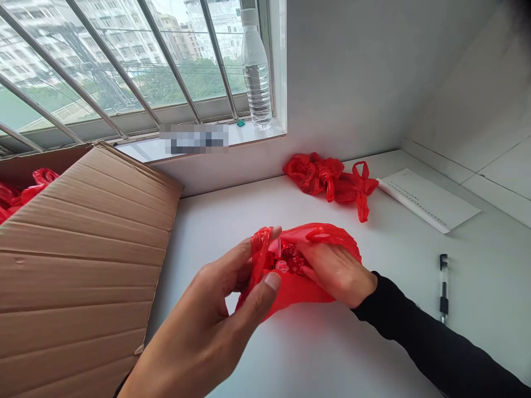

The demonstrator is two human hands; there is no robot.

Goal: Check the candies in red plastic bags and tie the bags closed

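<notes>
A red plastic bag [296, 290] lies with its mouth open on the white table in front of me. My left hand [215, 315] grips the bag's left edge, with a handle loop hooked over its index finger and the thumb against the rim. From the right, my right hand [338, 271] reaches into the mouth, its fingertips hidden among the contents. Several small red packets [288, 260] with printed wrappers, perhaps sweets, show inside between the two hands.
On the left stands a cardboard box [83, 260] with red bags [31, 190] in it. Crumpled red bags [326, 179] lie by the wall. A sheet of paper [431, 199] and a pen [444, 287] are to the right. On the sill stands a water bottle [256, 77].
</notes>
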